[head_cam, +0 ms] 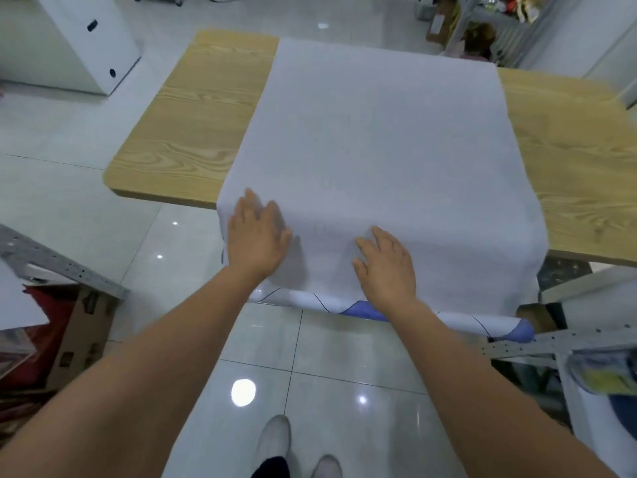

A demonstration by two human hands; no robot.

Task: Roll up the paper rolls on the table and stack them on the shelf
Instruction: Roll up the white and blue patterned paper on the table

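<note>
Looking down at wood-grain table (193, 132), light oak tone w/ rounded corners, standing on glossy pale floor tiles (310, 357) that show lamp glare. White cabinet (86, 43) far left. Cluttered shelf (489, 25) far right, behind table; contents too blurred to ID. Perforated metal rails: one near left (51, 260), one near right (551, 343). Cardboard box (79, 336) on floor at left. Person's feet in pale shoes at bottom centre.

Paper (379, 150): big white sheet, matte, unrolled flat across table middle, running from far edge to near edge and drooping over the near edge. Its near end is wound on a roll (482, 326) hanging just below the table edge, approx parallel to it; roll is glossy white w/ blue patches and a thin dark wavy line.

Left hand (256, 238) flat, palm down, fingers spread, pressing sheet by its left side at near edge. Right hand (386, 267) same: open, palm down on the drooping part, just above roll. Neither hand grips anything.
</note>
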